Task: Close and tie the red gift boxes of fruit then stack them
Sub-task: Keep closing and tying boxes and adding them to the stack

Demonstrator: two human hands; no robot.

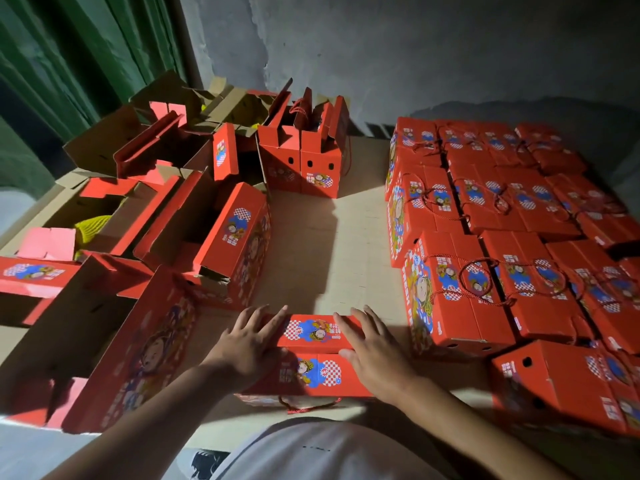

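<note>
Taking the box under our hands [317, 355] as landmark: far to its left lie the open boxes [145, 216], flaps up, yellow netting [90, 227] showing in some, so we judge these still to be closed and tied; beyond it, two upright boxes [304, 164] stand with flaps raised, a cord looped above them; on it, our left hand [251, 336] and right hand [372, 351] press flat, fingers straight, gripping nothing; its flaps look shut, its cord [310, 406] hangs loose at the near edge, untied we think; to its right the stack [502, 237] holds many closed, corded boxes, so much is done.
</note>
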